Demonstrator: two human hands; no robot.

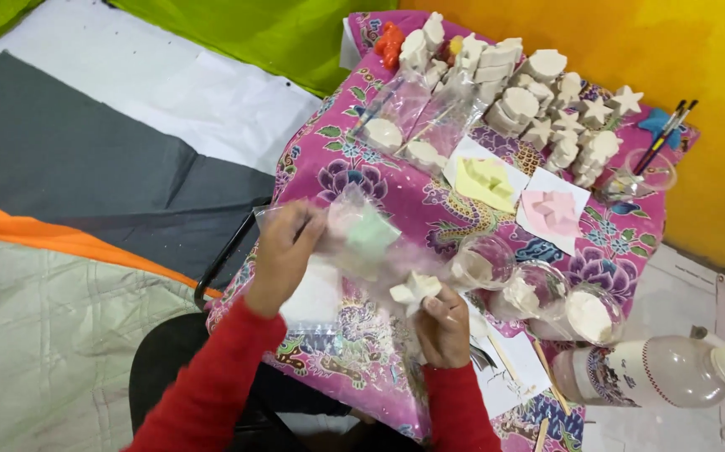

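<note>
My left hand grips a clear plastic bag with a pale green piece inside, held above the table's near left corner. My right hand pinches a white plaster star shape right at the bag's lower edge. Both sleeves are red. The bag is blurred, so I cannot tell whether the star is inside it or just outside.
A small table under a pink floral cloth carries several white plaster shapes, a yellow piece and a pink piece on paper, clear cups, brushes in a cup, wooden sticks. A plastic bottle lies at right.
</note>
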